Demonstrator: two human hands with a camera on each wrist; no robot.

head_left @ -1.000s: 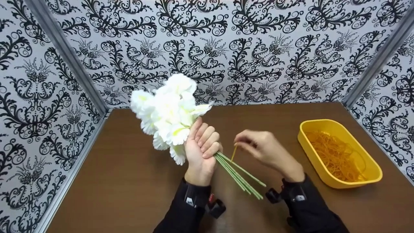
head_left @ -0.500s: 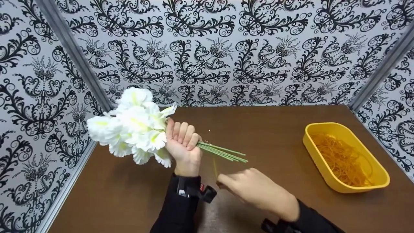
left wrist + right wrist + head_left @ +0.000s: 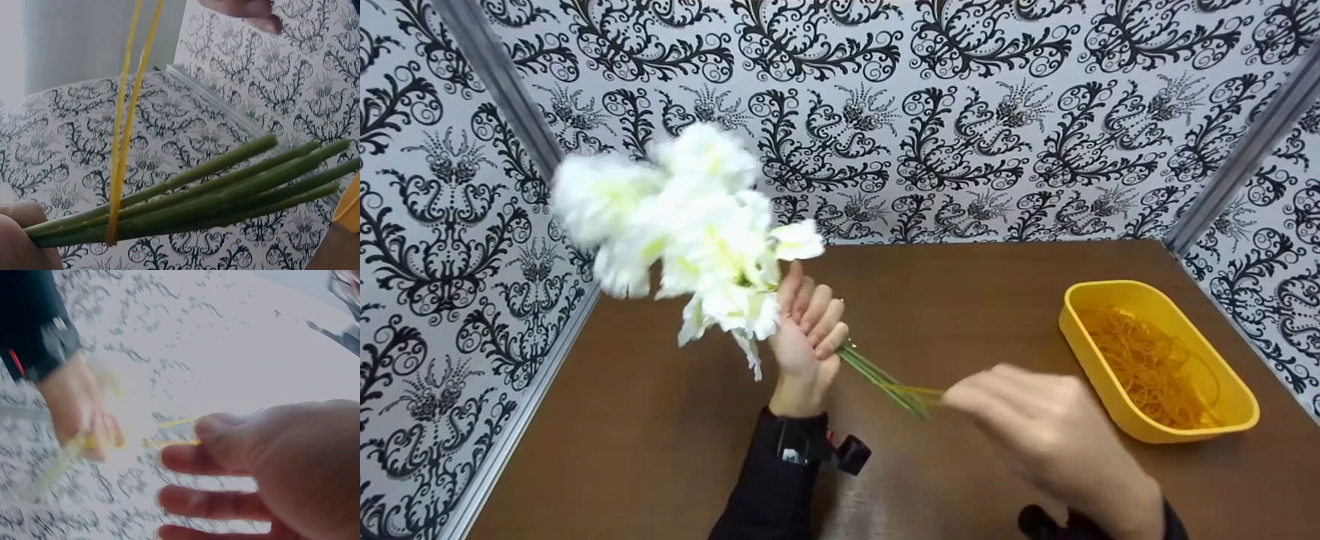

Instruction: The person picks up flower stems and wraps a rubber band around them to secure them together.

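Observation:
A bunch of white artificial flowers (image 3: 720,247) leans up and left in the head view. My left hand (image 3: 810,330) grips it just below the blooms, fingers curled round the stems. The green stem ends (image 3: 874,371) stick out below the fist, toward the lower right. Round them loops a yellow rubber band (image 3: 118,163), pulled taut into two strands in the left wrist view. My right hand (image 3: 1050,427), blurred in the head view, pinches the band's far end between thumb and index finger (image 3: 180,459); the other fingers are spread in the right wrist view.
On the right of the brown table (image 3: 975,300) stands a yellow plastic bin (image 3: 1170,435) holding a heap of rubber bands (image 3: 1147,367). Black-and-white patterned panels (image 3: 855,150) enclose the back and both sides.
The right hand has gone from beside the stems, down below them, then out to the right, stretching the band. The bunch has shifted left and its blooms have tilted back up.

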